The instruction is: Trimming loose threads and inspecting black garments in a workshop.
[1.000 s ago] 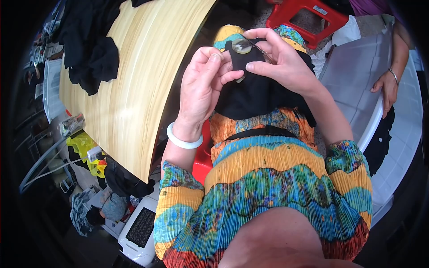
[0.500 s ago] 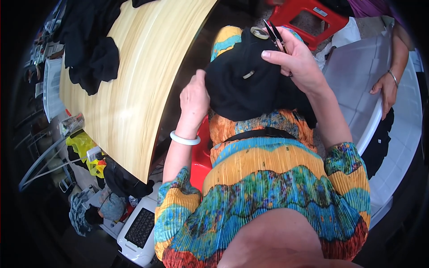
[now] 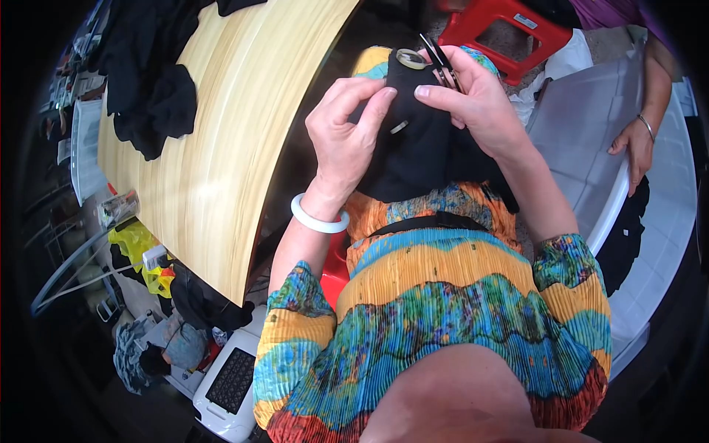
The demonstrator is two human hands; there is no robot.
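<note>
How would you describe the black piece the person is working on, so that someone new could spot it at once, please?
Start at the long pale wooden table on the left; just right of its edge, above the bright patterned lap, both hands meet. The black garment lies between the left hand and right hand. Unlike the black clothes heaped on the table, it carries a round metal ring at its top.

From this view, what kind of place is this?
Probably a small garment workshop: both hands, left and right, hold black cloth with scissors, and more black fabric lies on the wooden table.
</note>
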